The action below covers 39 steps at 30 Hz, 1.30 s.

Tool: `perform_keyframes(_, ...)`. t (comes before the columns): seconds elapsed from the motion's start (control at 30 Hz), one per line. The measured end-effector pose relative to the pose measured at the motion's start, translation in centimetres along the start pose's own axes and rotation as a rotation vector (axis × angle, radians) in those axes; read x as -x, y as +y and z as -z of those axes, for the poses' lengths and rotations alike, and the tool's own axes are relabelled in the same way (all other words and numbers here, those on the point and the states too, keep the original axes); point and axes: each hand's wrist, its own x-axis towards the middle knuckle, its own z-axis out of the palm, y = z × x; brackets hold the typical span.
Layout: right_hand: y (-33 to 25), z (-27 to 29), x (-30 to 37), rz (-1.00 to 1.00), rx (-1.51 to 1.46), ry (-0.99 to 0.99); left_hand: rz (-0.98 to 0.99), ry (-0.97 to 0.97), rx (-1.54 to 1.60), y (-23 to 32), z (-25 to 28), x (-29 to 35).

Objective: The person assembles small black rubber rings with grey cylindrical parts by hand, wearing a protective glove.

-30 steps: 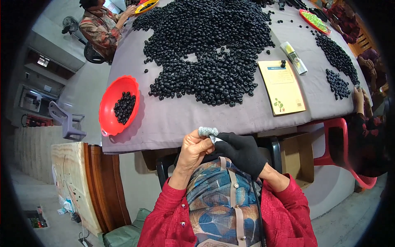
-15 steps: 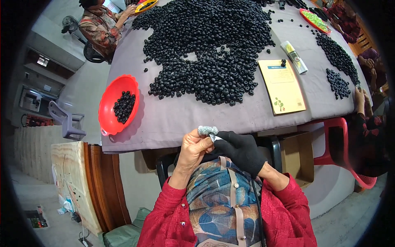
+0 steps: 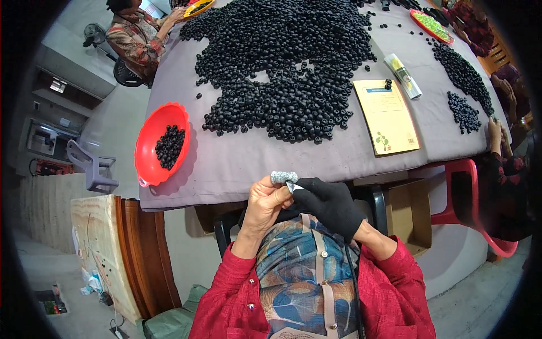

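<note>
My left hand (image 3: 262,206) is bare and closed, held just off the table's front edge. A grey speckled sleeve or wrap (image 3: 282,177) covers a fingertip of it. My right hand (image 3: 332,209), in a black knit glove, is closed too and meets the left one. A small white, slightly shiny piece (image 3: 292,187) is pinched where the fingers of both hands come together; its kind is too small to make out. Beyond them spreads a large heap of small black beads with holes (image 3: 282,85). More of these beads lie in a red scalloped bowl (image 3: 145,147) to the left.
A grey cloth covers the table (image 3: 226,172). On it are a yellow booklet (image 3: 389,124), a clear-and-white tube-like package (image 3: 403,76) and smaller bead piles (image 3: 464,113). Co-workers sit at far left (image 3: 135,42) and right. A red chair (image 3: 463,214) and cardboard box (image 3: 409,217) stand below right.
Almost nothing has changed. Both hands stay together around the small white piece, with only a slight shift of the fingers and of the view.
</note>
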Motion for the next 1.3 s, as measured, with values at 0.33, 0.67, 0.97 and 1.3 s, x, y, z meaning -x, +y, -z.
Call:
perform_keyframes(0.33, -1.1, 0.6, 0.1, -0.021, 0.078, -0.029, 0.042, -0.02, 0.023, 0.0, 0.3, 0.0)
perform_keyframes(0.67, -0.3, 0.6, -0.2, -0.089, -0.169, -0.028, -0.004, 0.001, 0.02, -0.1, -0.5, -0.2)
perform_keyframes(0.97, -0.6, 0.4, 0.3, 0.022, 0.027, -0.033, 0.012, -0.026, 0.051, -0.1, 0.2, 0.0)
perform_keyframes(1.3, -0.7, 0.6, 0.2, 0.027, -0.013, 0.01, 0.012, -0.055, 0.054, 0.1, -0.1, -0.4)
